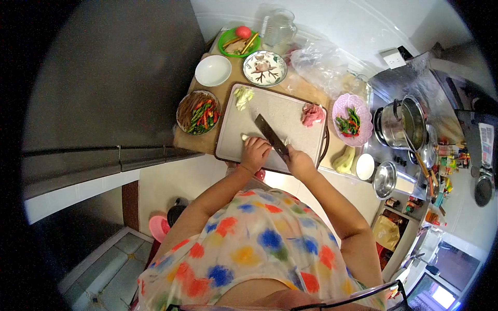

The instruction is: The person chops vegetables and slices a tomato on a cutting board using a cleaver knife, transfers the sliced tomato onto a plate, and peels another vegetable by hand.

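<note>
Tan worktop (201, 143), bearing all the food items listed below. One pale chopping board (282, 106), dark-rimmed, squarely in front of you. One pink scalloped bowl (337, 111) of cut chillies, just beyond the board's right edge. One round plate (181, 125) of brown strips and chillies, just off its left edge. One broad-bladed knife (270, 133), its handle clamped in the closed fingers of your right hand (302, 165); its long axis slants from that hand away and to the left, past the right side of your left fingers. Your left hand (254, 154) is the nearer to the blade's left face, fingers together and curled. One heap of raw meat (312, 114), upper right. One pile of pale cut pieces (243, 97), upper left. One small pale chunk (245, 137), showing at the left fingertips, on the side away from the blade; the rest is hidden under them.
</note>
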A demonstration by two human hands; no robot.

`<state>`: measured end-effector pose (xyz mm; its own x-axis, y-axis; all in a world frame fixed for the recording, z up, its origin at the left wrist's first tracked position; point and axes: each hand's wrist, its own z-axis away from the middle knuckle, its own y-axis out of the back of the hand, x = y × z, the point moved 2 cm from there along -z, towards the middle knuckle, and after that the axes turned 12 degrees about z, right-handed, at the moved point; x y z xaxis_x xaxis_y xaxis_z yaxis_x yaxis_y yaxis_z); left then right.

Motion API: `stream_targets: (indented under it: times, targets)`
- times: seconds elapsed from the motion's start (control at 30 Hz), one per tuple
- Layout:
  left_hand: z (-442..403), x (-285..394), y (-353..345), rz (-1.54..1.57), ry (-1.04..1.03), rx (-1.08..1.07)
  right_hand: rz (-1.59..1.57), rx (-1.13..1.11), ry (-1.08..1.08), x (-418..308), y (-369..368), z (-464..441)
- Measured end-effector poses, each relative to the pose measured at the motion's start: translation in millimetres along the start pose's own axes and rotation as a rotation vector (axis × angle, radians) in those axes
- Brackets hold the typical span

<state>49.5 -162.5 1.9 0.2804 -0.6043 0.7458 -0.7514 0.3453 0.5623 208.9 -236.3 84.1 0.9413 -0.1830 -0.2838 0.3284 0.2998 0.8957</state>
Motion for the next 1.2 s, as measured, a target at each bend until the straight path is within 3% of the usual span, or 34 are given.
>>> stream_targets:
  times: [0.23, 0.33, 0.43, 0.53, 0.63, 0.93, 1.2]
  targets:
    - [1.4, -0.6, 0.3, 0.003, 0.006, -0.005, 0.042, -0.032, 0.037, -2.7, -8.4, -2.9]
    - [-0.1, 0.2, 3.0, -0.008, -0.011, -0.019, 0.081, -0.068, -0.04, -13.3, -20.7, -13.8]
    - [0.6, 2.4, 5.8, -0.032, -0.018, -0.04, 0.064, 0.043, -0.04, -17.7, -23.5, -14.6]
    - [-0.6, 2.9, 5.0, -0.028, -0.024, 0.001, -0.083, 0.159, -0.131, -4.2, -35.5, -20.6]
    - [-0.6, -0.4, 3.0, -0.005, -0.018, 0.033, -0.222, 0.132, -0.185, 4.6, -31.5, -16.9]
    - [0.1, 1.7, 3.8, -0.016, -0.018, 0.009, -0.005, -0.052, -0.019, -6.8, 1.9, 1.3]
    - [-1.7, 4.3, 8.5, -0.047, -0.032, -0.011, 0.026, 0.022, -0.027, -18.9, -22.2, -14.8]
